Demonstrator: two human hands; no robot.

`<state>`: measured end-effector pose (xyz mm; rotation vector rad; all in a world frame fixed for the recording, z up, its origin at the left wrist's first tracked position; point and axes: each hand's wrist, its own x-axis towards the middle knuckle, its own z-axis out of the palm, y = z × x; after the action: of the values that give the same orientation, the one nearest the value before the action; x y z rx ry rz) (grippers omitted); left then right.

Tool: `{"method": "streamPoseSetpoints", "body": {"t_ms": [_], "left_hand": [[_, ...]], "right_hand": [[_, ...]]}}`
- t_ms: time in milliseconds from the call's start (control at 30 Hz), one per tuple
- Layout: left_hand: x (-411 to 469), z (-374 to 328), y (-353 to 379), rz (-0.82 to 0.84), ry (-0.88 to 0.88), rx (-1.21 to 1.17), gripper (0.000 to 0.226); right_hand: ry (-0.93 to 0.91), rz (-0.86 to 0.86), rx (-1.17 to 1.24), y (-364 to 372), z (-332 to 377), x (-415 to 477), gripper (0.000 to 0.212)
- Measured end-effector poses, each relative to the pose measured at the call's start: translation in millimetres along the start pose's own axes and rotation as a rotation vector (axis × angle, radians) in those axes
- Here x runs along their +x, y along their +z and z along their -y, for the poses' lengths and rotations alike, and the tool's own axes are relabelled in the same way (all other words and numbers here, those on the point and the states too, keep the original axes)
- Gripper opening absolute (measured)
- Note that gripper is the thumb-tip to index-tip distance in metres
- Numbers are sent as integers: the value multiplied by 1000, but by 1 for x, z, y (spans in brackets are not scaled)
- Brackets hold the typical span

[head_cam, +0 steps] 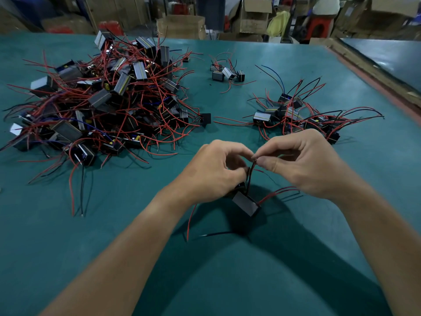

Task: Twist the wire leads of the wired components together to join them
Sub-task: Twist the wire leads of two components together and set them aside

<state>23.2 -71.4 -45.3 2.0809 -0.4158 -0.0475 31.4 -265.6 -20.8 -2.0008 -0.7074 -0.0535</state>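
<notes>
Wire leads (251, 171), red and black, rise between the two hands above a teal-green table (136, 201) that fills most of the view. Beyond the table's far edge, behind the heap (109, 99) of tangled black components, cardboard boxes (181, 26) stand in a dim storeroom. Right of the heap lie a small cluster (227, 73) and a larger cluster (296, 115) of the same parts. Nearer than the heap, the left hand (214, 172) curls its fingers round the leads low down, while the right hand (303, 165) pinches their tips between thumb and forefinger. One black, grey-faced component (247, 202) sits just below the hands; whether it touches the table is unclear. A second body is mostly hidden under the left palm, and the twist is too small to judge.
</notes>
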Motion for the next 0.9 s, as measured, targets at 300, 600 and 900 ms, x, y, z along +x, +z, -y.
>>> {"method": "streamPoseSetpoints", "body": {"t_ms": [300, 600, 900], "left_hand": [[2, 5, -4, -154, 7, -59, 14], [4, 0, -4, -233, 3, -77, 17], [-1, -7, -6, -141, 61, -134, 12]], "right_hand": [[44, -70, -46, -2, -5, 1, 15], [52, -65, -103, -1, -4, 2, 13], [-3, -84, -32, 2, -2, 2, 24]]}}
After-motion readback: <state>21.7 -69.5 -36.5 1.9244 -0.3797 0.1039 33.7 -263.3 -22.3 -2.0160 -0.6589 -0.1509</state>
